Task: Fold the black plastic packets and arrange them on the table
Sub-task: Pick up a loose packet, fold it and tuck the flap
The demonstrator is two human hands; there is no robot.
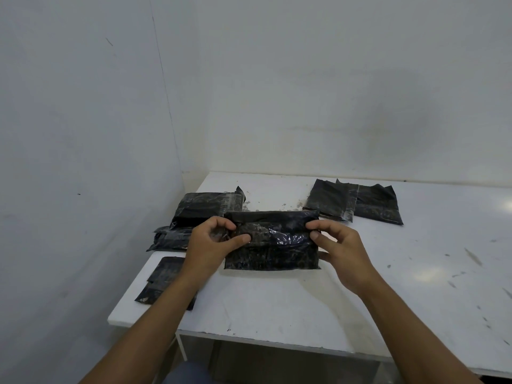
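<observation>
Packet of black plastic lies flat at the centre of the white surface. Left hand pinches the folded-over flap at its 9 o'clock end between thumb and curled fingers; right hand pinches the 3 o'clock end likewise. Other black packets: stack at 10 o'clock, flat pile at 8 o'clock by the surface edge, overlapping pair at 1 o'clock.
</observation>
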